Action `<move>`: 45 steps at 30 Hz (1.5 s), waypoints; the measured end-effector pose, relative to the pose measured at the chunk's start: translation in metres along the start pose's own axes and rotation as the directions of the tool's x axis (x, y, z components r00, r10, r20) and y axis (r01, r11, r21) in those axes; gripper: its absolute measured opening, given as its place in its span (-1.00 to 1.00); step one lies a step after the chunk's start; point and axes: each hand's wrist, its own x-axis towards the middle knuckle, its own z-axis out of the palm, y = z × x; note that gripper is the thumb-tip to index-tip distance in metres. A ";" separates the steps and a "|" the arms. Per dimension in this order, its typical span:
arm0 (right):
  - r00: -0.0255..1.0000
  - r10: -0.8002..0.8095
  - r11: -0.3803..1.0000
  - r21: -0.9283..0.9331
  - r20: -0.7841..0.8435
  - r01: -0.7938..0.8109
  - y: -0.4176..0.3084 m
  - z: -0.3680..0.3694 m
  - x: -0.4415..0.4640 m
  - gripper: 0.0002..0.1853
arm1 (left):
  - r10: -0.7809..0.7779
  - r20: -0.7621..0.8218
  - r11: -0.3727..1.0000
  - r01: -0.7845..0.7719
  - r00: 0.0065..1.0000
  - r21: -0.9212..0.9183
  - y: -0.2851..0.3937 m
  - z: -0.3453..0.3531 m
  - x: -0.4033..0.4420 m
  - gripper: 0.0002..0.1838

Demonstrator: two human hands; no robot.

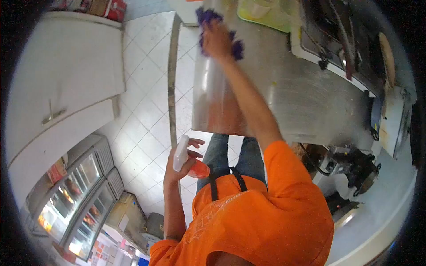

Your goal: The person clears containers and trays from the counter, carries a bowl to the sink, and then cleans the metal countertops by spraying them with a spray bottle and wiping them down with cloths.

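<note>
Two grips are at work: my right hand (217, 41) clutches the bunched cloth (238, 49) at the edge of the counter (306, 93), while my left hand (172, 172) holds the bottle (200, 170) above the floor (146, 84). A loosened left grip could drop it; farther out, a wide sweep of the cloth could bump the tray (255, 25).
</note>
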 end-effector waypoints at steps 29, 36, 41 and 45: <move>0.919 -0.302 0.936 0.261 0.252 0.236 -0.045 -0.059 -0.162 -0.38 | -0.089 0.282 0.965 0.013 0.955 0.261 0.035 0.050 0.045 -0.58; 0.636 0.642 0.641 -0.156 -0.429 -0.751 0.316 -0.200 -0.318 -0.55 | -0.067 0.308 0.973 -0.006 0.949 0.232 0.024 0.065 0.049 -0.50; 0.469 0.682 0.432 -0.208 -0.561 -0.877 0.427 -0.236 -0.342 -0.54 | -0.072 0.239 0.970 0.012 0.968 0.243 0.028 0.100 0.044 -0.53; 0.625 0.779 0.626 -0.142 0.059 -0.767 0.189 -0.225 -0.255 -0.63 | -0.078 0.308 0.965 -0.005 0.948 0.261 0.032 0.159 0.063 -0.58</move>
